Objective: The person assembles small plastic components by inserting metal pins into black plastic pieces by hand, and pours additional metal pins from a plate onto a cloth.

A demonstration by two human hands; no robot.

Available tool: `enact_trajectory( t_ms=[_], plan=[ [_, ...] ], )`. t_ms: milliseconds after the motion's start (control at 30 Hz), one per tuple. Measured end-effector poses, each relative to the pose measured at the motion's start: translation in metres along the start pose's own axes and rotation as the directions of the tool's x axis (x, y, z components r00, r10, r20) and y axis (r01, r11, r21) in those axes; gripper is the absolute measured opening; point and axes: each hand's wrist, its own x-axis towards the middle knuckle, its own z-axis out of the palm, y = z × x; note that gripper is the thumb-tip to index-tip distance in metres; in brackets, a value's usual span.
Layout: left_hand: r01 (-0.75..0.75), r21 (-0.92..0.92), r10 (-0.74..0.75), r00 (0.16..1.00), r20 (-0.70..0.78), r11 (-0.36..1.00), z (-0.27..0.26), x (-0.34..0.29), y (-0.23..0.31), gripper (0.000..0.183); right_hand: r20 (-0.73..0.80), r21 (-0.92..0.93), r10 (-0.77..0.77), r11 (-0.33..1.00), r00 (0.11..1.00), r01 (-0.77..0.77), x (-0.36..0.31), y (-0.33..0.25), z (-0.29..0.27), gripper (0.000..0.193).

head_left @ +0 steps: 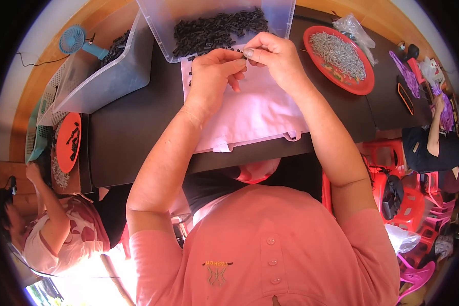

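Observation:
My left hand [215, 70] and my right hand [273, 55] meet above a pale pink cloth [250, 115] spread on the dark table [132, 132]. Their fingertips pinch a small dark part [244, 57] together. It is too small to make out in detail. Just beyond the hands lies a clear plastic bin [160, 23] heaped with several small black parts [217, 29]. A few loose black parts lie on the cloth beside my left hand.
A red plate [364, 86] of small grey metal pieces sits to the right. A second clear bin [104, 81], a blue handheld fan [74, 40] and an orange plate [66, 143] are left. Other people work at both sides; red stools stand at right.

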Motion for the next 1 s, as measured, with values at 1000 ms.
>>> enact_trajectory(
  t_ms=[1000],
  plan=[
    [0.101, -0.103, -0.107, 0.993, -0.049, 0.99, -0.003, 0.001, -0.003, 0.007, -0.015, -0.344, -0.281, 0.902, 0.959, 0.259, -0.007, 0.006, 0.015, 0.007]
  ],
)
